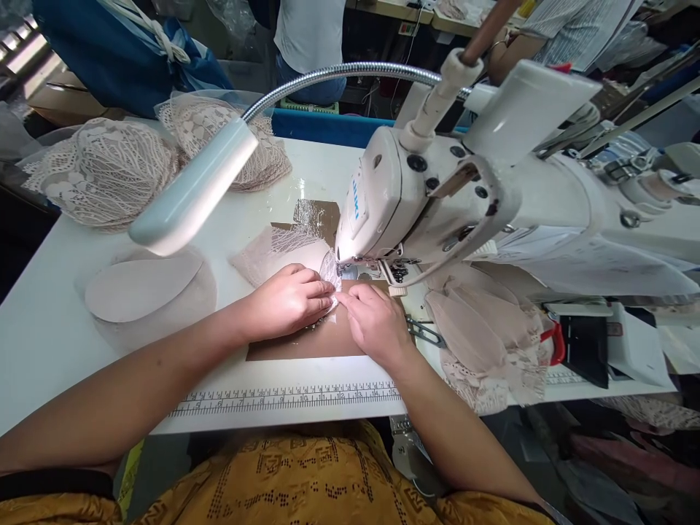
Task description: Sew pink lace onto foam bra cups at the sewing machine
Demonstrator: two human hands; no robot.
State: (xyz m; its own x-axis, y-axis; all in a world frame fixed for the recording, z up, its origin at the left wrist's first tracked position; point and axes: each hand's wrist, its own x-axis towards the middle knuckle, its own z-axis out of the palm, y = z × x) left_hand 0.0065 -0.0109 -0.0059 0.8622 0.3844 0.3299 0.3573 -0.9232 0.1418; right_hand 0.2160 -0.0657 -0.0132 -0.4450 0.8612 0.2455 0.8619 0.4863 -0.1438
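Observation:
My left hand point(292, 300) lies knuckles up on a beige lace piece point(273, 251), fingers curled and pressing it just in front of the needle of the white sewing machine point(383, 193). My right hand point(375, 321) sits beside it, fingertips pinching the lace edge at the presser foot. Both hands rest on a brown card patch point(317, 343) on the white table point(49, 328).
A gooseneck lamp point(191, 189) hangs over the left. Stacks of lace cups point(103, 171) sit at the back left, plain beige cups point(142, 288) nearer. Finished pieces point(486, 335) pile at the right beside snips point(424, 332). A ruler strip point(289, 397) lines the front edge. Other people stand behind.

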